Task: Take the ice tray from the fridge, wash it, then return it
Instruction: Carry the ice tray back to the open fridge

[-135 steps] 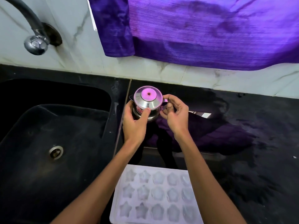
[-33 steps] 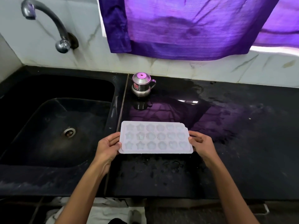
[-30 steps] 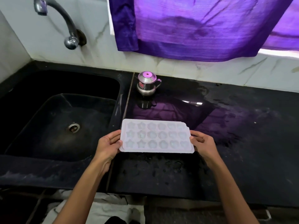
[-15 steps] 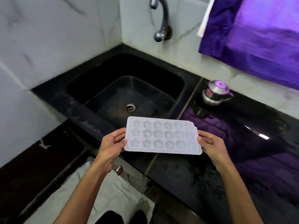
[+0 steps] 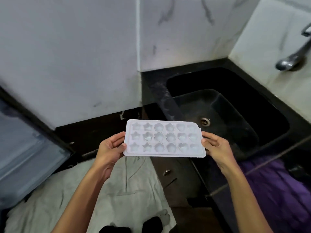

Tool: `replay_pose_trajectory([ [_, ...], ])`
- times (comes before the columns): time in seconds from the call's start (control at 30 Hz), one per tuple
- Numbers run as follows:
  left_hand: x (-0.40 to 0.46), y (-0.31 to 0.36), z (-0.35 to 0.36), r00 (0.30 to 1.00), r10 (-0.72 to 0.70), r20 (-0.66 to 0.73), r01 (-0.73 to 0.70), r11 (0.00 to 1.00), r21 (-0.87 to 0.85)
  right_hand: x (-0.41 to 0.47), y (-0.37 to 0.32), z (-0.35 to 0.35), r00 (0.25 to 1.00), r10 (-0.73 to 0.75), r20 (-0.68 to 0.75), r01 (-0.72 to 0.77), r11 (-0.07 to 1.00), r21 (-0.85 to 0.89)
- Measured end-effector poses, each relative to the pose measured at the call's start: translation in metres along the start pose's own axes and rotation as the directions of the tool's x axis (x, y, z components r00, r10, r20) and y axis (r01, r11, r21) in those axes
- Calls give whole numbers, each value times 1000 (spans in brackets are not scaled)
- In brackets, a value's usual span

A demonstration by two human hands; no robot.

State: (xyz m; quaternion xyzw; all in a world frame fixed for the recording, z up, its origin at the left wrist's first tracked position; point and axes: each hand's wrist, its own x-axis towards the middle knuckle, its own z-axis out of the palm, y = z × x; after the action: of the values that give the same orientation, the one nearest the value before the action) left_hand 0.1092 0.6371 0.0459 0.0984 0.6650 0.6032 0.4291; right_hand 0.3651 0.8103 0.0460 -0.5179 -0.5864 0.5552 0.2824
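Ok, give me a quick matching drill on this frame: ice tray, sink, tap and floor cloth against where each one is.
Things:
1. white plastic ice tray
2. black stone sink
3. metal tap
4. pale crumpled floor cloth

Places:
A. on the wall at the far right
B. held level by its short ends, left hand and right hand
C. on the floor below the tray
D. set in the dark counter, right of the tray

Pairs: 1-B, 2-D, 3-A, 4-C

A black sink (image 5: 168,105) sits set into the dark desk (image 5: 148,78) in the corner of white marbled walls (image 5: 67,56). A metal tap (image 5: 292,58) juts from the right wall. A pale cloth (image 5: 131,185) lies on the floor.
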Motion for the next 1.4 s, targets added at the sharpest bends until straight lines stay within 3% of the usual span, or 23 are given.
replay_pose_trajectory([
  [0.27,-38,-4,-133,968,14,-251,-45,992,-118,-7,-29,139,961,-42,272,62,996,-65],
  [0.47,-85,-19,-225,891,-20,-453,-95,969,-229,-32,-43,245,860,-48,508,105,991,-84],
  [0.77,-167,-50,-301,668,-133,-732,-242,892,-383,-80,-68,381,550,-51,834,223,971,-87],
  [0.9,-200,-65,-318,543,-211,-813,-327,838,-436,-103,-72,441,360,-5,933,268,958,-98],
  [1.2,-236,-82,-323,212,-359,-909,-447,792,-417,-151,-83,555,23,62,998,407,911,-66],
  [1.4,-234,-82,-327,55,-402,-914,-499,782,-374,-173,-91,614,-141,92,986,458,889,-17],
])
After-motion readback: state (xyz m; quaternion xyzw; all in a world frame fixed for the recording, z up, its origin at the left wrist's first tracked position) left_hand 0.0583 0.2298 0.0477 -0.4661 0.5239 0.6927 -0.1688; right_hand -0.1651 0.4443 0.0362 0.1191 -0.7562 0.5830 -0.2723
